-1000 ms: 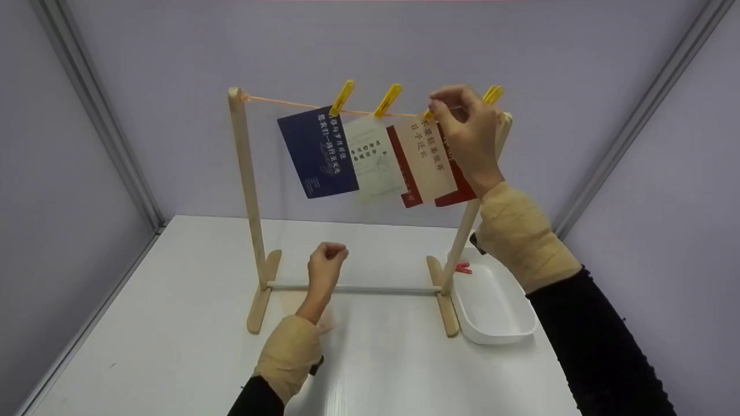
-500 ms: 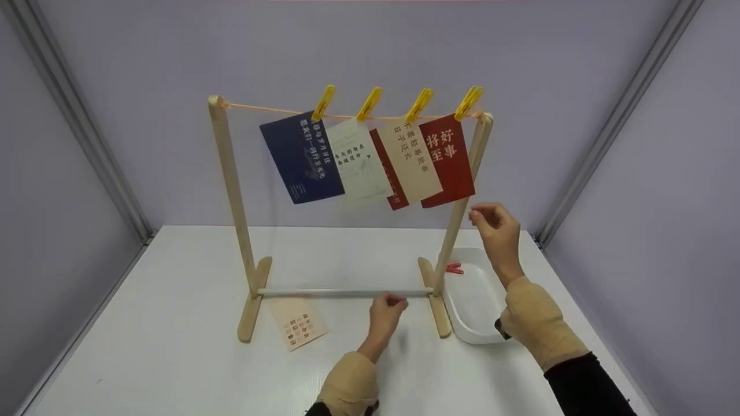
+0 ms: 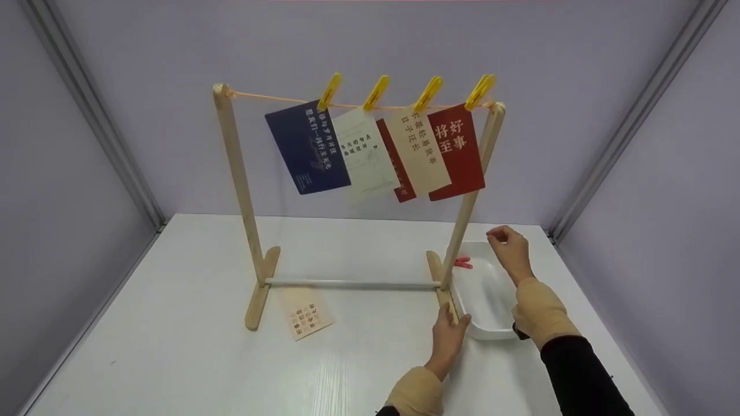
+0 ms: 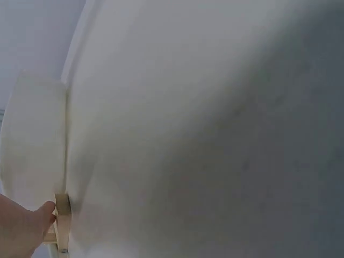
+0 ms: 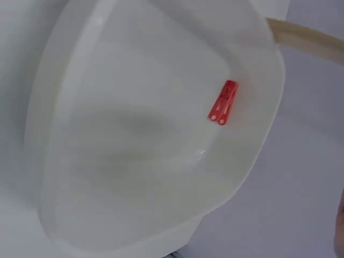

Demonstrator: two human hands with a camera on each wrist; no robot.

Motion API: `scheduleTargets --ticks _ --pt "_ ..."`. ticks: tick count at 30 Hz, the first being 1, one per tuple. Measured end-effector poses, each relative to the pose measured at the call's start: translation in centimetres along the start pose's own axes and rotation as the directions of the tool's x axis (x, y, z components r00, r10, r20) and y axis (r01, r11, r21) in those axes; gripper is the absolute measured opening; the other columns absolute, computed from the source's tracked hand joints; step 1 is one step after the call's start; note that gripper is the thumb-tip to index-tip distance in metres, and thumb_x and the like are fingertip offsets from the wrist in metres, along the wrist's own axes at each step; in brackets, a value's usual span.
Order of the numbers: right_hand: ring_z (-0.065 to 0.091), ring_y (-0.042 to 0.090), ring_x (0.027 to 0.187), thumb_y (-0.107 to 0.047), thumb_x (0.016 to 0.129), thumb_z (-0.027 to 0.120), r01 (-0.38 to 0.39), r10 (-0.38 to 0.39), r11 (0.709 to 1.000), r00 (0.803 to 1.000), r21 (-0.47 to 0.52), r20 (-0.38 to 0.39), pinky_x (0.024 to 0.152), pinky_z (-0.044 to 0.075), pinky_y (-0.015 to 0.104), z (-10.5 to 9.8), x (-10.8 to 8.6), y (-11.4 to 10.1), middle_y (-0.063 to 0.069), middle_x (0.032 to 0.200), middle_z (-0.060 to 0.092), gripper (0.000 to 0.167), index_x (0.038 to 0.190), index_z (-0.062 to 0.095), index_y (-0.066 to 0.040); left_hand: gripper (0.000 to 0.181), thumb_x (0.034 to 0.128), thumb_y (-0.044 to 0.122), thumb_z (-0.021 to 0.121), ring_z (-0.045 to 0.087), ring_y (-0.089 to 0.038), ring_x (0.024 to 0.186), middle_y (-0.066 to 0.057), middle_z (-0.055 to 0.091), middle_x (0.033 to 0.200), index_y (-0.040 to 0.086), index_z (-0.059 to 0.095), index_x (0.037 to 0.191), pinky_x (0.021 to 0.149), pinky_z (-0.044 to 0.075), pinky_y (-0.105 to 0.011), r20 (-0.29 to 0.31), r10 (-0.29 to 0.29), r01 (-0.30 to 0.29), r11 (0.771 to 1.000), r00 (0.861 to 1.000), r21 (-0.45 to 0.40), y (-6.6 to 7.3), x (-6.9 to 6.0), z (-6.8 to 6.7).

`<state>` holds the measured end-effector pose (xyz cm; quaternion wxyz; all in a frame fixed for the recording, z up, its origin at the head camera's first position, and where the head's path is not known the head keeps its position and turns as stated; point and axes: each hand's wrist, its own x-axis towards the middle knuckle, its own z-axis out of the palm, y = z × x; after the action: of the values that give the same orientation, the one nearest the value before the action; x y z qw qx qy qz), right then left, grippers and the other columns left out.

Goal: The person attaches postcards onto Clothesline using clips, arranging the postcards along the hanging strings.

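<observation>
In the head view my left hand [image 3: 448,338] is at the right foot [image 3: 452,315] of a wooden drying rack, fingers on one side and thumb on the other, holding its front end. The left wrist view shows a digit against that wooden foot [image 4: 63,220]. Above the white tray [image 3: 491,334] hovers my right hand [image 3: 511,251], its fingers loosely bent with nothing visible in them. A red clothespin [image 5: 223,102] lies at the tray's far left corner. In the right wrist view only a sliver of the hand [image 5: 339,231] shows.
Yellow clothespins [image 3: 429,93] fix several cards to the rack's cord [image 3: 272,98]: a blue card [image 3: 306,153], a pale green one [image 3: 365,159], a beige one [image 3: 421,156] and red ones [image 3: 461,153]. Another card [image 3: 306,318] lies on the table under the rack's crossbar [image 3: 347,283].
My right hand has come down from the clothespins on the cord to over the tray. The left hand has moved right across the table and taken hold of the rack's foot.
</observation>
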<state>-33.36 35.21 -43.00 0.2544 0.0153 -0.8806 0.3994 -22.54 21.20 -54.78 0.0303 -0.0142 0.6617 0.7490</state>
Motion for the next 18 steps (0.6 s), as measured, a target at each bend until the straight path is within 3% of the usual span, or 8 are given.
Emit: scheduleTargets --ticks 3,5,7,11,14,18 --pt "0.056 0.029 0.084 0.001 0.085 0.057 0.015 0.000 0.994 0.991 -0.111 0.136 0.075 0.044 0.039 0.7 0.7 1.2 0.019 0.088 0.061 0.010 0.092 0.062 0.006 0.060 0.0850 0.015 0.064 0.038 -0.038 0.123 -0.025 0.041 0.134 -0.006 0.037 0.134 0.098 0.033 -0.046 0.009 0.042 -0.042 0.999 0.999 -0.005 -0.3 -0.5 0.6" --pt "0.056 0.033 0.083 0.002 0.084 0.056 0.053 -0.011 0.983 0.973 -0.175 0.233 0.076 0.044 0.044 1.2 1.0 1.8 0.020 0.087 0.061 0.010 0.091 0.061 0.007 0.059 0.0853 0.014 0.063 0.036 -0.038 0.124 -0.023 0.040 0.135 -0.005 0.036 0.134 0.099 0.031 -0.047 0.015 0.057 -0.057 0.998 0.998 0.005 -0.5 -0.9 0.9" --pt "0.056 0.035 0.082 0.003 0.082 0.056 0.103 -0.013 0.963 0.941 -0.249 0.339 0.074 0.044 0.047 1.6 1.2 2.4 0.020 0.085 0.060 0.009 0.089 0.061 0.008 0.058 0.0864 0.013 0.062 0.035 -0.038 0.125 -0.023 0.040 0.136 -0.005 0.036 0.135 0.100 0.028 -0.048 0.024 0.066 -0.066 0.997 0.998 0.026 -0.6 -1.2 1.2" --pt "0.056 0.039 0.089 0.003 0.082 0.056 0.196 0.033 0.904 0.855 -0.381 0.518 0.079 0.044 0.049 2.2 1.4 3.4 0.023 0.092 0.059 0.014 0.093 0.060 0.010 0.054 0.0884 0.010 0.059 0.033 -0.038 0.126 -0.024 0.039 0.135 -0.008 0.036 0.134 0.101 0.026 -0.048 0.044 0.083 -0.084 0.996 0.996 0.033 -0.6 -1.6 1.8" --pt "0.053 0.043 0.097 0.004 0.081 0.055 0.264 0.051 0.863 0.803 -0.431 0.594 0.085 0.041 0.050 2.7 1.5 4.1 0.028 0.099 0.057 0.020 0.099 0.057 0.013 0.051 0.0889 0.008 0.057 0.035 -0.037 0.125 -0.023 0.042 0.134 -0.008 0.037 0.133 0.101 0.027 -0.047 0.048 0.093 -0.095 0.995 0.995 0.030 -0.4 -1.5 2.1" --pt "0.049 0.047 0.103 0.006 0.079 0.054 0.309 0.056 0.849 0.754 -0.429 0.655 0.089 0.038 0.051 3.6 1.6 5.3 0.033 0.106 0.055 0.029 0.107 0.052 0.016 0.049 0.0884 0.005 0.057 0.037 -0.037 0.123 -0.024 0.044 0.132 -0.009 0.039 0.131 0.100 0.029 -0.046 0.035 0.114 -0.115 0.993 0.993 0.032 -0.1 -1.4 2.3"
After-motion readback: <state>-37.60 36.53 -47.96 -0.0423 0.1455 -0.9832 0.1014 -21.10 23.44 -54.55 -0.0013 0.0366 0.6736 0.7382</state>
